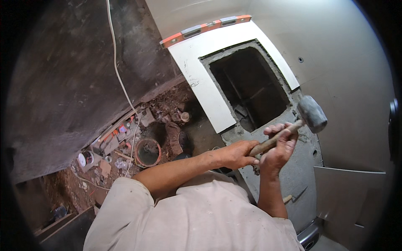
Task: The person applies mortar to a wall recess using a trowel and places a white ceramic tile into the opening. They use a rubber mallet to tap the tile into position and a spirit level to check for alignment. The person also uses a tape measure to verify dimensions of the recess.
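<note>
Mallet (312, 113), one only, held aslant in two hands, with a grey head just past the right fingers and a wooden handle reaching back into the left fingers. Left hand (239, 154) wrapped tight round the tail end of the handle; right hand (279, 151) clasped round the same handle nearer the head, with the wood between thumb and fingers. Beyond the fingers, one dark opening (251, 83) in one grey ledge (299, 167), bordered on three sides by one white slab (190, 62). Along the slab's edge farthest from the fingers, one orange-and-grey level (205, 29). Nearer the body than the fingers, on the ledge, one tool (287, 199) with a wooden handle, kind unclear. Right of the fingers, one wall (347, 104) with one small hole (300, 60) and, lower, one panel (349, 188). Well left of the fingers, one round basin (159, 152), one white tub (85, 158), one pale cable (115, 54) and rubble (109, 147) too jumbled to count.
</note>
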A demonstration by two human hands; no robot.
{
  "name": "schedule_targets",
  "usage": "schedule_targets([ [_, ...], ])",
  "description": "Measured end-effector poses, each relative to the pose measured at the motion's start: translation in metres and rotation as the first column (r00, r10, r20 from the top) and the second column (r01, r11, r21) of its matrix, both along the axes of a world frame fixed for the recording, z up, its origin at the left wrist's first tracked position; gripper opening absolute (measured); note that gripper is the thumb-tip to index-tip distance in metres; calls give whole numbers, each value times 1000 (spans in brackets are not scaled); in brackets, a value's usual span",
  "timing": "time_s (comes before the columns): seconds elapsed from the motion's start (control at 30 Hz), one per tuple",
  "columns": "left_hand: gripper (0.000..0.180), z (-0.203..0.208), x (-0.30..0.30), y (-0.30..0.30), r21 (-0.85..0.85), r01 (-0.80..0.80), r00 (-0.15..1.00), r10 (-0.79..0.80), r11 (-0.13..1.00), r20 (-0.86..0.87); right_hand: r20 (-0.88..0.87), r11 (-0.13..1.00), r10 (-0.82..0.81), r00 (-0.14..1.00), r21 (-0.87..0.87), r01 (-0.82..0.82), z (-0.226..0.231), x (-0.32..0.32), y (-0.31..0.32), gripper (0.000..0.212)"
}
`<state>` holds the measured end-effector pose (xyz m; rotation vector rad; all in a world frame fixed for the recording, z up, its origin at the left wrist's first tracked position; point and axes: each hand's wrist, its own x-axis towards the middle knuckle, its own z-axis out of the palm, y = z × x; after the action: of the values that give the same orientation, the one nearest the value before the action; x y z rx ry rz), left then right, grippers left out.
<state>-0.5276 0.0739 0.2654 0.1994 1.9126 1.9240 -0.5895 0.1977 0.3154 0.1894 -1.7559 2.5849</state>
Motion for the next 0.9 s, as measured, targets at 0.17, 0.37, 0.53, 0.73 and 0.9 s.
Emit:
schedule_targets([
  [0.17,36,-1,19,-29,72,-299,954,295,952,57,-167,844,205,964,529,-87,19,2,-4,40],
  [0.37,27,-11,21,-77,26,-295,955,295,955,0,-95,775,302,949,604,-186,12,-1,-40,42],
  [0.53,29,-21,12,-106,-75,-294,955,291,953,-54,172,657,408,897,627,-418,23,-26,-88,17],
  [0.73,60,-92,-26,-167,-118,-819,566,758,561,-324,-40,711,374,927,654,-258,6,-73,-161,16],
  [0.9,72,-168,-64,-240,-126,-971,198,979,202,40,-430,652,440,788,757,49,-18,-129,-237,23],
])
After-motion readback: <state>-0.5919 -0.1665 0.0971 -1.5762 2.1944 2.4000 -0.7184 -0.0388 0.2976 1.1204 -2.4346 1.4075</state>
